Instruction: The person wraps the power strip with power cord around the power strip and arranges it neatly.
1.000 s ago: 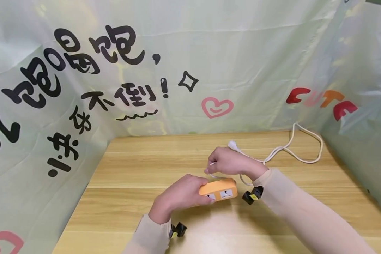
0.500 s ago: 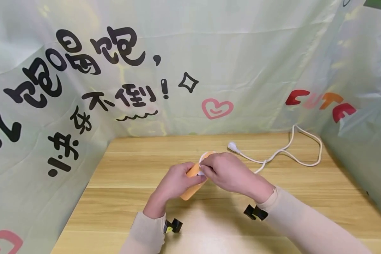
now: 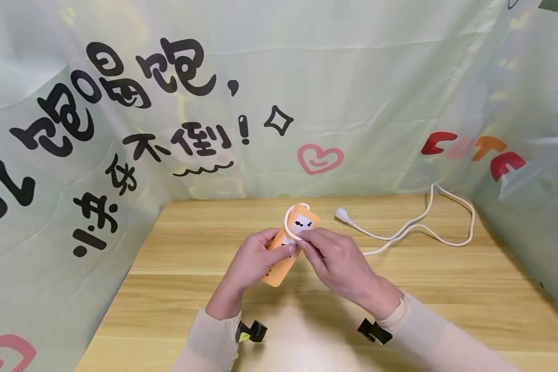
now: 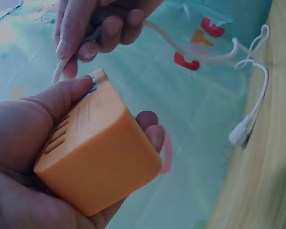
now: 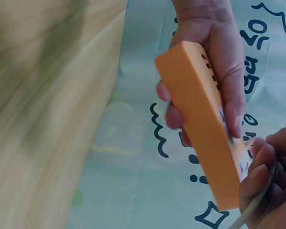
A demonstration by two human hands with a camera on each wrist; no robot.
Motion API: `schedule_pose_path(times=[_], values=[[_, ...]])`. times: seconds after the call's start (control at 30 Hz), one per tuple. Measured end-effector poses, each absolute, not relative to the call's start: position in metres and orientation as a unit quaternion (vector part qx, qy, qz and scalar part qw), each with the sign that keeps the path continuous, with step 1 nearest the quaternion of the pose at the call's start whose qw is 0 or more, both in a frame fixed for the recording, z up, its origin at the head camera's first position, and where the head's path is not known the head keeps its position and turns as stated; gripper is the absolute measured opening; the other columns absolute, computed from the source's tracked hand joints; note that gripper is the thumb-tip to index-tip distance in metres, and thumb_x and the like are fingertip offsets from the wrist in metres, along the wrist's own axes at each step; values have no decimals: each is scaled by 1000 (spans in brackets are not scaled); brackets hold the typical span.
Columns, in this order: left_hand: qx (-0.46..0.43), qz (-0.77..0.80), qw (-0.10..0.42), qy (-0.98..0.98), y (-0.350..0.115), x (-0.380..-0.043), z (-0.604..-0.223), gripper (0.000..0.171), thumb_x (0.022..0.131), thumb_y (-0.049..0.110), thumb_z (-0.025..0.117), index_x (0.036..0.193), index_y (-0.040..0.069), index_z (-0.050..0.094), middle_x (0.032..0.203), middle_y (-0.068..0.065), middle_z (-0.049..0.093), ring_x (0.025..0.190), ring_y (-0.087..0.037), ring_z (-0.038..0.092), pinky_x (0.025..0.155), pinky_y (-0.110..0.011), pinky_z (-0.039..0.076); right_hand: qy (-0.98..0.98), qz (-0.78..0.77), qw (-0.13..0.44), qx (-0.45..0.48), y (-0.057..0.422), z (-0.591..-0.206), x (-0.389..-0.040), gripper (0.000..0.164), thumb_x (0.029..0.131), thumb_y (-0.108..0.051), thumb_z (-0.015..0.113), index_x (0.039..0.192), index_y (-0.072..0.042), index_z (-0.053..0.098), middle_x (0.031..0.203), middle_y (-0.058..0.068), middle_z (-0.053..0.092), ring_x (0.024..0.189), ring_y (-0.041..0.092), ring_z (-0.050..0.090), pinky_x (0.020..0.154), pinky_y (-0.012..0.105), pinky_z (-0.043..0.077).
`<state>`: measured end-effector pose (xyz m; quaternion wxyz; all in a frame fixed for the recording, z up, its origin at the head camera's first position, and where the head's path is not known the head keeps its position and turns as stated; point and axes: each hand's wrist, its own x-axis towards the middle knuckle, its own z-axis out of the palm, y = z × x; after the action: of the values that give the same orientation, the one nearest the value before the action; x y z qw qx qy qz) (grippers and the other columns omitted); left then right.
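An orange power strip (image 3: 283,267) with white socket faces is tilted up above the table, its far end pointing away. My left hand (image 3: 253,261) grips it around the middle, thumb on the socket side; in the left wrist view the slotted near end of the power strip (image 4: 105,152) faces the camera. My right hand (image 3: 346,261) pinches the white cord (image 3: 287,221) beside the left thumb. From the far end, that cord bends in a loop across the socket face. In the right wrist view the right fingers (image 5: 260,176) curl round the cord, close to the strip.
On the wooden table (image 3: 190,232), the rest of the cord (image 3: 418,223) lies in a loose loop at the back right. Its white plug (image 3: 342,214) rests near the back. Printed cloth walls (image 3: 376,103) enclose the back and sides.
The left hand has turned the power strip from lying crosswise to pointing away, socket side up. The right hand has brought the cord from behind the strip over its socket face.
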<state>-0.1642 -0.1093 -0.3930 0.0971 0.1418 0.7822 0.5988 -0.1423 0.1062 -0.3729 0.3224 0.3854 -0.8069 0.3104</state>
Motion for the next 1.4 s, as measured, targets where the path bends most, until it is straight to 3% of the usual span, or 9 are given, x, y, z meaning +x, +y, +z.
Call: schedule_pose_path(times=[0.2, 0.47, 0.7, 0.9, 1.03, 1.2, 1.3, 1.4], values=[[142, 632, 103, 755, -113, -165, -393, 34, 96, 29, 79, 124, 11, 73, 90, -8, 74, 72, -18, 72, 63, -32, 60, -817, 372, 283, 338, 108, -375, -136, 6, 102, -11, 69, 98, -13, 72, 73, -9, 55, 64, 1, 46, 57, 15, 41], [175, 665, 123, 715, -117, -158, -385, 33, 97, 24, 78, 125, 7, 71, 99, -9, 77, 80, -19, 74, 69, -33, 62, -817, 435, 238, 293, 117, -372, -133, 25, 95, -10, 78, 77, -23, 68, 63, -15, 45, 57, -3, 38, 51, 17, 35], [210, 679, 147, 687, -122, -155, -380, 36, 99, 17, 75, 132, 2, 67, 105, -15, 78, 88, -24, 77, 74, -33, 63, -798, 478, 152, 335, 130, -370, -131, 21, 101, 0, 66, 92, -17, 74, 69, -9, 54, 59, -1, 42, 54, 22, 43], [224, 672, 146, 691, -127, -154, -377, 34, 99, 13, 73, 131, 1, 67, 107, -15, 77, 88, -22, 76, 74, -33, 63, -771, 497, 74, 391, 141, -369, -136, 25, 102, 7, 60, 110, -11, 75, 82, -3, 65, 70, 7, 57, 60, 24, 51], [237, 665, 151, 692, -134, -154, -377, 35, 99, 12, 74, 131, 0, 67, 107, -13, 78, 86, -18, 76, 73, -32, 63, -780, 465, 80, 410, 145, -371, -142, 20, 101, 1, 65, 99, -17, 73, 77, -7, 63, 67, 3, 54, 59, 22, 49], [268, 662, 172, 679, -141, -155, -379, 35, 96, 12, 76, 127, -3, 68, 99, -5, 78, 79, -15, 74, 68, -30, 61, -798, 417, 125, 418, 147, -380, -149, 24, 100, -23, 73, 79, -24, 62, 67, -13, 48, 65, -4, 41, 56, 16, 38], [290, 660, 197, 664, -144, -157, -379, 37, 95, 10, 76, 128, -5, 67, 101, -4, 78, 81, -15, 74, 70, -30, 62, -793, 408, 122, 436, 148, -383, -152, 23, 99, -24, 73, 80, -25, 62, 71, -13, 50, 69, -3, 43, 59, 16, 39], [307, 659, 211, 653, -148, -158, -380, 38, 95, 9, 75, 128, -7, 66, 101, -3, 78, 82, -14, 75, 72, -30, 62, -775, 417, 76, 469, 151, -382, -156, 16, 101, -10, 69, 93, -25, 70, 83, -12, 60, 77, 1, 53, 68, 20, 47]])
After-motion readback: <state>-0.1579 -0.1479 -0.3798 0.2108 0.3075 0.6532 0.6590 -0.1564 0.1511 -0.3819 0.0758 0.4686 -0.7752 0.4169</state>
